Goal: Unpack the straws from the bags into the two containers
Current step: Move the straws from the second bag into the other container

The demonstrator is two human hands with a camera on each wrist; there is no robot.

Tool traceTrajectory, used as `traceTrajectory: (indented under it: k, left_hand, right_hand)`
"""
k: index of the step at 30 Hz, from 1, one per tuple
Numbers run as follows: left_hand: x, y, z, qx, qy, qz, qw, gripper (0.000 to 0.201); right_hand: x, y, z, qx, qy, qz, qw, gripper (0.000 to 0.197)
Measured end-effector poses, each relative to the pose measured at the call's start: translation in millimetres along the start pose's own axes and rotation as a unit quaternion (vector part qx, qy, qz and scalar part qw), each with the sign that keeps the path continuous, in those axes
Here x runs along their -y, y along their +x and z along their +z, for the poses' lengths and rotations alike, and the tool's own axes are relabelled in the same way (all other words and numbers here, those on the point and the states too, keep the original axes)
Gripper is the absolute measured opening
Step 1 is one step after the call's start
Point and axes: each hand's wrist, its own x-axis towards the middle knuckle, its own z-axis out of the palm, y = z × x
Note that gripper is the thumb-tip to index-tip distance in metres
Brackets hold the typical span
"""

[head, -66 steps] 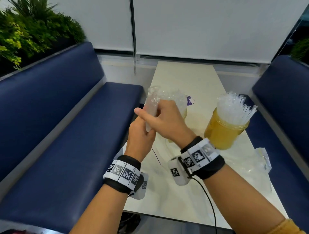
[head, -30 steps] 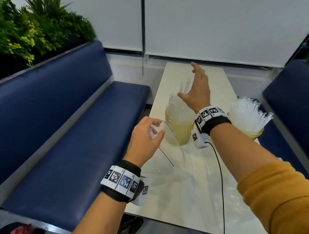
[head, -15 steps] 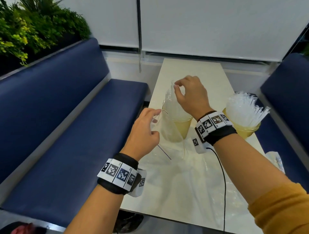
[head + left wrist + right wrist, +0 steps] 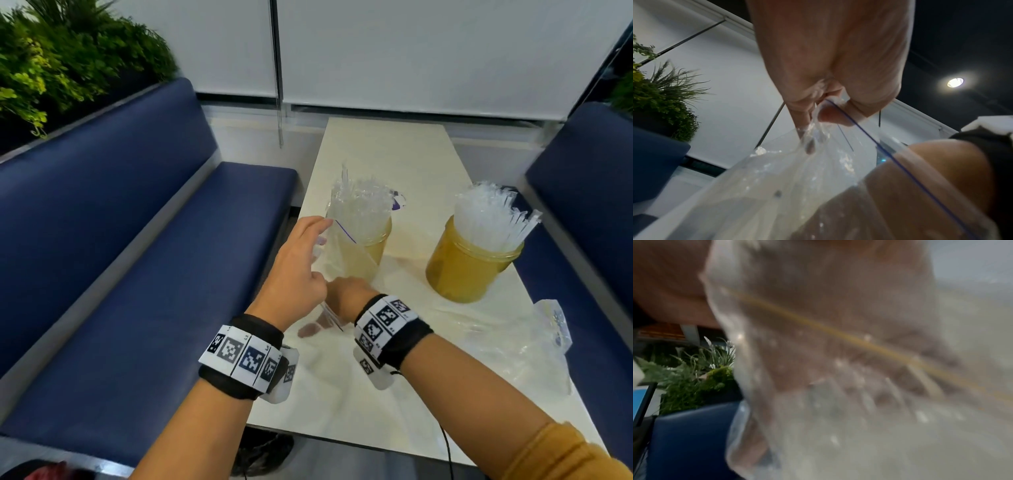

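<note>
Two yellow containers stand on the table, the left container (image 4: 375, 248) and the right container (image 4: 462, 274). Each holds a bunch of clear straws, one left (image 4: 359, 205) and one right (image 4: 489, 216). My left hand (image 4: 318, 246) pinches the top edge of a clear zip bag (image 4: 342, 260) with a blue line, just in front of the left container. In the left wrist view the pinching fingers (image 4: 805, 113) hold the bag (image 4: 797, 178). My right hand (image 4: 344, 298) grips the bag's lower end, under the left hand. In the blurred right wrist view the bag (image 4: 838, 386) fills the frame.
A second crumpled clear bag (image 4: 534, 346) lies on the cream table (image 4: 394, 154) at the right, near its edge. Blue benches flank the table, one on the left (image 4: 137, 274) and one on the right (image 4: 582, 192). Plants (image 4: 51, 68) sit behind the left bench.
My right hand has left the straws in the left container and come down and back to the bag's lower end. The left hand has kept its pinch on the bag's top.
</note>
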Motion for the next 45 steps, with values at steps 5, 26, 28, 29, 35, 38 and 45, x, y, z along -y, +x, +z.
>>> traceTrajectory:
  k: [5,26,28,29,35,38,45]
  left_hand:
    - [-2,-8,3,-0.002,-0.002,0.005,1.000,0.087]
    - [4,-11,9,0.028,0.015,-0.015,0.999,0.081]
    - [5,-12,8,0.033,0.027,-0.011,0.999,0.079]
    - [6,-12,8,0.042,0.042,-0.006,0.998,0.080]
    - [11,-14,15,0.056,0.169,-0.015,0.984,0.090]
    - [13,-12,21,-0.057,0.218,0.017,0.974,0.042]
    - [14,-1,20,-0.084,0.208,0.032,0.974,0.014]
  right_hand:
    - [8,6,15,-0.035,0.015,0.021,0.999,0.031]
    - [-9,-29,-9,-0.069,-0.039,0.007,0.997,0.032]
    - [-13,-33,-19,-0.051,-0.018,0.009,0.998,0.035]
    - [-15,-36,-24,-0.046,-0.006,0.012,0.999,0.037]
    - [-19,-59,-63,-0.098,-0.019,-0.025,0.995,0.041]
    - [-15,-77,-78,-0.137,-0.014,-0.048,0.989,0.041]
    - [-19,-116,-103,-0.347,0.004,-0.045,0.937,0.041]
